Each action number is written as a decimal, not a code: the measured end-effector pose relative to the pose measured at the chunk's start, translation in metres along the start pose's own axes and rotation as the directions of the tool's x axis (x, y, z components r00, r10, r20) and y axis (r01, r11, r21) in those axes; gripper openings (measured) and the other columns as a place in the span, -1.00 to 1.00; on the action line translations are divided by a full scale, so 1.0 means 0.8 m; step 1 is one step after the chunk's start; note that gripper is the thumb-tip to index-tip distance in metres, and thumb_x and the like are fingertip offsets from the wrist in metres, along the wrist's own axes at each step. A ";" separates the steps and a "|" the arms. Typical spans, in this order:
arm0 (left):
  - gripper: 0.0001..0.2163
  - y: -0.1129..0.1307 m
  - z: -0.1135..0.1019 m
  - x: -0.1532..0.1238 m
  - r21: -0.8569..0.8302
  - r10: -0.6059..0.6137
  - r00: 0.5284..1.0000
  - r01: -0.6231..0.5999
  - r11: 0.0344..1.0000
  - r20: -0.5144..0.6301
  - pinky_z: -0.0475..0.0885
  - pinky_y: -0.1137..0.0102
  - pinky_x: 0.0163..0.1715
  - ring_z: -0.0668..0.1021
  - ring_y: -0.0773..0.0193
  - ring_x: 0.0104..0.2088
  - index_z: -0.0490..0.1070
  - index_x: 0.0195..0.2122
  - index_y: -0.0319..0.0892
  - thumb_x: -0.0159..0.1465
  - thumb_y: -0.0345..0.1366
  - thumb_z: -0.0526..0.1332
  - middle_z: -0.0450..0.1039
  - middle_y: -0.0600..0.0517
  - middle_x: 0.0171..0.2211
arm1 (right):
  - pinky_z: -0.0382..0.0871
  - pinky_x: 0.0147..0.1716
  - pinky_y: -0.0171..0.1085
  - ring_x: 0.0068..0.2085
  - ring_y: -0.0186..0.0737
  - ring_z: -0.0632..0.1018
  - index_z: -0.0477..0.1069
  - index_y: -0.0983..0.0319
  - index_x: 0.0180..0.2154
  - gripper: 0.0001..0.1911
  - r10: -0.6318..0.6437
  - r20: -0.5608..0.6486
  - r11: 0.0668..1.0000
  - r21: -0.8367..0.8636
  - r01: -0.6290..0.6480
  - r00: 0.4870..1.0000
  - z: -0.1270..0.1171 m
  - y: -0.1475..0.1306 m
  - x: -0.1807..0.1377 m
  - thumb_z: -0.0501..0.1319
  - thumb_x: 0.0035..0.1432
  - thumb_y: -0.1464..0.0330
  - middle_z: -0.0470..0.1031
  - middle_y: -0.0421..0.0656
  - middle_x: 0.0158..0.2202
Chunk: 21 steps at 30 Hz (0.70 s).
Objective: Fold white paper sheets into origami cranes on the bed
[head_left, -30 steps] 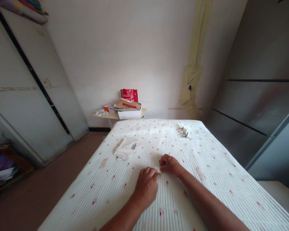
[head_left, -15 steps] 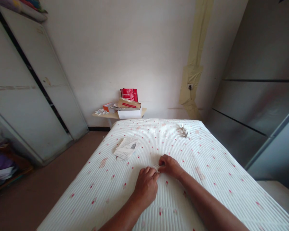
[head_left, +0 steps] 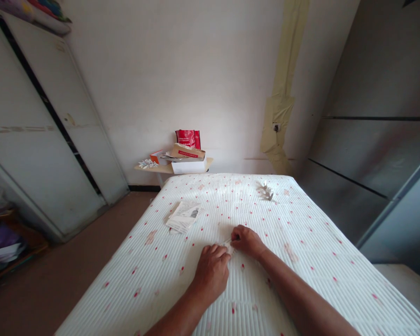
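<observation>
A small piece of whitish paper [head_left: 229, 247] lies between my hands, low over the bed cover; much of it is hidden by fingers. My left hand [head_left: 213, 269] is closed with its fingertips on the near left side of the paper. On the far right side, my right hand [head_left: 248, 241] pinches the paper's edge between thumb and curled fingers. Further left on the bed rests a small stack of printed paper sheets [head_left: 185, 215], the top one with a dark picture.
The white quilted bed [head_left: 140, 298] with red dots lies under both hands. Near its far right corner sit folded or twisted paper pieces [head_left: 266, 191]. Beyond the far edge, a small table [head_left: 164, 169] carries a white box [head_left: 189, 166] and a red bag [head_left: 188, 138].
A little more of the paper shows between my fingers. Both hands stay in nearly the same place, and the view has shifted very slightly.
</observation>
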State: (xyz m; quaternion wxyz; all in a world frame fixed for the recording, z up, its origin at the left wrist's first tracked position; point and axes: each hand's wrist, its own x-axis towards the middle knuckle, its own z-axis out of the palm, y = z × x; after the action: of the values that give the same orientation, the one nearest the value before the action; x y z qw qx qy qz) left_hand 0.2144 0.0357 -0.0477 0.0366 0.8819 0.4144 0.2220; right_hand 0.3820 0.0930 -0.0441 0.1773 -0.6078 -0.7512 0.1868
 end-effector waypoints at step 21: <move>-0.76 -0.002 0.008 -0.001 -0.058 -0.029 0.998 0.026 0.998 -0.057 0.28 0.24 -0.15 0.40 0.21 -0.20 0.43 -0.32 -0.13 0.12 -0.52 0.03 0.43 0.01 -0.26 | 0.23 -0.32 -0.39 -0.34 -0.35 0.39 0.40 0.24 -0.22 -0.68 -0.128 0.029 0.979 0.163 0.121 0.991 -0.006 0.016 -0.009 0.16 -0.11 0.50 0.40 -0.18 -0.25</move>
State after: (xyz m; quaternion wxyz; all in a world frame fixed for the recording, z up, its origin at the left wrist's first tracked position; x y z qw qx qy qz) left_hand 0.2157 0.0370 -0.0544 0.0528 0.8679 0.4207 0.2589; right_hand 0.3965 0.0886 -0.0462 0.2222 -0.5394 -0.7736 0.2473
